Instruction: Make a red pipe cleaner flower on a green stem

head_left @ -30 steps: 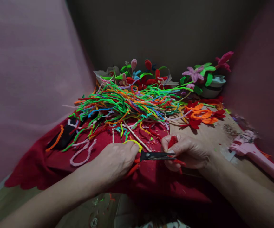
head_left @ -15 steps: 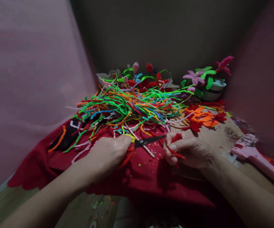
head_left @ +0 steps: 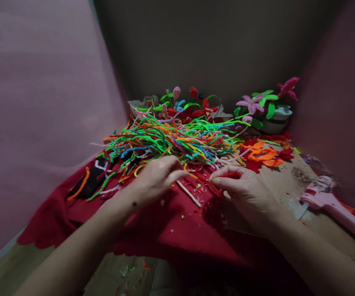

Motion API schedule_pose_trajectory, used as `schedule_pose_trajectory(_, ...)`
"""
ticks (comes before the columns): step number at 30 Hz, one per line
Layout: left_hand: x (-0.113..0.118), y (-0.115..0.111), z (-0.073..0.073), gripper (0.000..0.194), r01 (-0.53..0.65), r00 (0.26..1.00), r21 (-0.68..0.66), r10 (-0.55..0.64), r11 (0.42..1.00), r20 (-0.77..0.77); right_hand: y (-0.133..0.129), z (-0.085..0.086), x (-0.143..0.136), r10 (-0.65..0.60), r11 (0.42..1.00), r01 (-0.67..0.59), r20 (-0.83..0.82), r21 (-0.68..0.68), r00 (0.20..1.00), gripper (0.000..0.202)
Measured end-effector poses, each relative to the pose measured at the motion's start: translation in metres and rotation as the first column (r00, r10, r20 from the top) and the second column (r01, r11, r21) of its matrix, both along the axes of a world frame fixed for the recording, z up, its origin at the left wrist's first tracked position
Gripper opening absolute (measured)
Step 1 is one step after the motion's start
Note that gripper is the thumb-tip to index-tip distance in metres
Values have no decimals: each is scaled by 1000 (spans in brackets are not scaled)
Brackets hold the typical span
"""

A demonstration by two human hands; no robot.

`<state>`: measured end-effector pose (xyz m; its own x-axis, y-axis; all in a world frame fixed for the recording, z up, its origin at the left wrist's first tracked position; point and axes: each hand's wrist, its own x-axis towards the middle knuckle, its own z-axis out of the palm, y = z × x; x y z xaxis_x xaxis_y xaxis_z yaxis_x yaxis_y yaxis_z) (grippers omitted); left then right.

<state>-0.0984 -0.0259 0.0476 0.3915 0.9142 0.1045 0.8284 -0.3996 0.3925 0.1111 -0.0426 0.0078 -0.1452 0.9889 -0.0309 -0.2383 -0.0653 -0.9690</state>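
My left hand (head_left: 157,179) is raised over the front of the pipe cleaner pile (head_left: 165,139). Its thumb stands apart from the fingers, and nothing shows in its grasp; the fingertips are partly hidden. Just behind it lies a yellow curved piece (head_left: 138,169), possibly a scissors handle, mostly hidden by the hand. My right hand (head_left: 242,187) is closed, pinching a red bent pipe cleaner piece (head_left: 232,175) between thumb and fingers. A pale pipe cleaner (head_left: 189,194) rests on the red cloth between both hands.
Pipe cleaner flowers (head_left: 192,109) stand behind the pile, others near a pale container (head_left: 277,119). Orange petal loops (head_left: 262,154) lie on brown cardboard (head_left: 276,181). A pink glue gun (head_left: 325,195) is at the right. Small clippings dot the red cloth (head_left: 177,238).
My left hand has let go of the yellow-handled scissors and moved up and slightly right. My right hand still grips the red piece, now away from the blades.
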Motion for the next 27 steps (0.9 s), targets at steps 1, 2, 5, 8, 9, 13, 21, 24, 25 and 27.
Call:
schedule_pose_trajectory(1,15,-6,-2,28,65,977,-118,-40,991,207,-1,-1,0,-17,1000,16,15,15,1000,12)
schedule_pose_trajectory(2,29,-11,-6,31,103,928,-220,-15,970,371,-2,-2,0,-14,1000,14,17,20,1000,11)
schedule_pose_trajectory(5,59,-19,-16,28,140,831,-323,66,936,552,-1,-6,1,10,1000,-10,-42,8,999,11)
schedule_pose_trajectory(8,68,-18,-22,17,144,766,-343,115,928,633,2,-8,4,-10,1000,9,-99,-17,995,14)
schedule_pose_trajectory(9,69,-17,-22,12,155,741,-370,140,916,657,3,-9,5,-10,1000,7,-111,-29,994,15)
schedule_pose_trajectory(13,71,-16,-17,6,223,653,-500,253,837,714,6,-7,7,-4,999,-1,-135,-34,991,17)
schedule_pose_trajectory(21,68,-14,-28,17,126,946,65,-140,990,294,11,0,5,-80,989,39,-291,-143,953,22)
schedule_pose_trajectory(24,65,-12,-30,21,206,970,174,-224,963,92,14,-3,5,-62,987,6,-342,-161,938,24)
schedule_pose_trajectory(25,64,-11,-28,23,214,970,162,-229,963,76,15,-4,5,-60,988,3,-361,-157,930,23)
schedule_pose_trajectory(27,63,-9,-23,24,221,972,100,-228,970,60,16,-6,5,-52,987,-12,-394,-158,918,19)
